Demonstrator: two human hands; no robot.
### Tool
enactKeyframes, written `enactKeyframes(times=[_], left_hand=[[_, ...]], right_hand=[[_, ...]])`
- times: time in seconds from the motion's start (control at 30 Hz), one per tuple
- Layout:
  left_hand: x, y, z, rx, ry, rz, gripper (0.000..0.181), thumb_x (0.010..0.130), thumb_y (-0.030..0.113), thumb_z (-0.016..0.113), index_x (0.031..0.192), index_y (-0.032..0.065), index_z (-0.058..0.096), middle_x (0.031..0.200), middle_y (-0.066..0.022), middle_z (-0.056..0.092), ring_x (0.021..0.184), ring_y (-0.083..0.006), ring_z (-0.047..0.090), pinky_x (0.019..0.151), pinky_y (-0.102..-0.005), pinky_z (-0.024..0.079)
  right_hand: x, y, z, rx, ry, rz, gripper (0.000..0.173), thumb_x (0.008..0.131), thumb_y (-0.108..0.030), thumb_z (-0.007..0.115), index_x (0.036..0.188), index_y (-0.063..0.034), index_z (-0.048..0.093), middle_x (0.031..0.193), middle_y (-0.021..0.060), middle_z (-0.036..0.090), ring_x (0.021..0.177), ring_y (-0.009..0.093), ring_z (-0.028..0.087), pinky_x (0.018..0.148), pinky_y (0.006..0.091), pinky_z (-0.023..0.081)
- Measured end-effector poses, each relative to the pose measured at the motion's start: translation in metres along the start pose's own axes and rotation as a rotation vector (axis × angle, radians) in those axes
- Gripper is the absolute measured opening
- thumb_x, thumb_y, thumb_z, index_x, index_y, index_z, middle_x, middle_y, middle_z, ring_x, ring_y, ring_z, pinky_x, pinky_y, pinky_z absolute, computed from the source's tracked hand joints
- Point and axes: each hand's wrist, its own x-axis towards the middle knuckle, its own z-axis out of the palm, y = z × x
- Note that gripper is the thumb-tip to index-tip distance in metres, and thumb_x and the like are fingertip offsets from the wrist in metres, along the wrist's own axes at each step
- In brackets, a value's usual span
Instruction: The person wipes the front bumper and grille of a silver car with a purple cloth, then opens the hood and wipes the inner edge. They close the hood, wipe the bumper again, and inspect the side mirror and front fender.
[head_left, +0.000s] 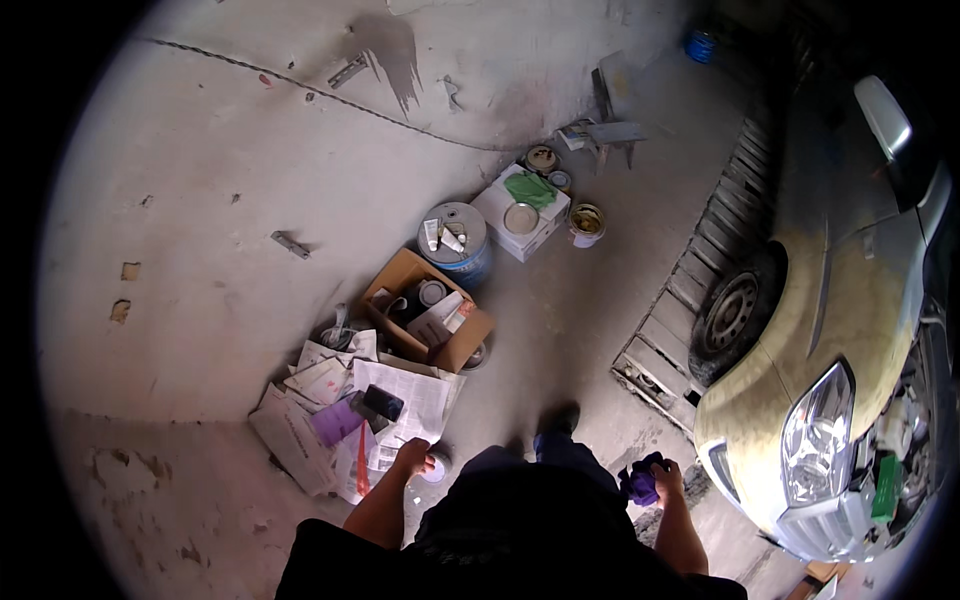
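My right hand (667, 480) is closed on a crumpled purple cloth (640, 478), out to the right of my body. On the left, my left hand (415, 459) is lowered with curled fingers near a round white lid or can (436, 469); whether it holds something small cannot be told. Just beyond it a newspaper sheet (405, 382) covers part of a pile. A dark smartphone (383, 403) lies there, beside purple sheet material (336, 421) and a red strip (363, 461).
Ahead are an open cardboard box (465, 337), a blue drum (461, 266) bearing tubes, a white box (517, 240) with a green cloth (530, 189), and an open can (586, 223). A car with sanded-looking bodywork (757, 382) stands right beside a metal ramp frame (667, 315). A wall rises left.
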Motion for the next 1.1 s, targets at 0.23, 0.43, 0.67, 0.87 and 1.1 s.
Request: enactKeyframes(times=[0.23, 0.43, 0.67, 0.87, 1.1], left_hand=[[-0.029, 0.034, 0.026, -0.181, 0.144, 0.056, 0.032, 0.089, 0.014, 0.036, 0.116, 0.0044, 0.051, 0.068, -0.0151, 0.061, 0.051, -0.0225, 0.06, 0.046, -0.0336, 0.049], [-0.02, 0.021, 0.023, -0.14, 0.177, -0.05, 0.035, 0.087, 0.006, 0.038, 0.12, 0.0051, 0.051, 0.071, -0.0167, 0.062, 0.053, -0.0237, 0.061, 0.045, -0.0349, 0.049], [0.026, 0.029, -0.015, -0.2, 0.083, -0.166, 0.037, 0.084, -0.002, 0.037, 0.117, 0.0051, 0.053, 0.071, -0.0161, 0.062, 0.055, -0.0236, 0.062, 0.045, -0.0353, 0.047], [0.04, 0.1, -0.069, -0.353, 0.139, -0.12, 0.038, 0.084, -0.001, 0.034, 0.116, 0.004, 0.053, 0.069, -0.0123, 0.06, 0.054, -0.0207, 0.06, 0.045, -0.0326, 0.046], [0.032, 0.131, -0.1, -0.415, 0.134, -0.132, 0.035, 0.083, 0.003, 0.04, 0.115, 0.0008, 0.052, 0.069, -0.0136, 0.061, 0.054, -0.0209, 0.061, 0.047, -0.0303, 0.047]], right_hand=[[0.105, -0.134, 0.046, -0.036, -0.194, -0.192, 0.047, 0.08, -0.02, 0.068, 0.12, -0.0056, 0.05, 0.107, 0.0147, 0.058, 0.085, 0.024, 0.06, 0.069, 0.0385, 0.053], [0.128, -0.262, 0.132, 0.083, -0.384, -0.245, 0.052, 0.08, -0.02, 0.068, 0.125, -0.003, 0.047, 0.11, 0.0182, 0.058, 0.093, 0.025, 0.06, 0.075, 0.0372, 0.053], [0.128, -0.392, 0.28, 0.25, -0.473, -0.227, 0.058, 0.082, -0.016, 0.067, 0.131, -0.0037, 0.039, 0.119, 0.0192, 0.053, 0.099, 0.025, 0.058, 0.081, 0.0358, 0.051], [0.121, -0.494, 0.418, 0.16, -0.427, -0.386, 0.061, 0.082, -0.018, 0.068, 0.132, -0.003, 0.037, 0.122, 0.0172, 0.05, 0.104, 0.024, 0.054, 0.086, 0.0355, 0.048], [0.095, -0.592, 0.551, 0.265, -0.366, -0.488, 0.067, 0.081, -0.029, 0.067, 0.132, 0.0029, 0.038, 0.128, 0.0197, 0.048, 0.114, 0.028, 0.049, 0.096, 0.0356, 0.04]])
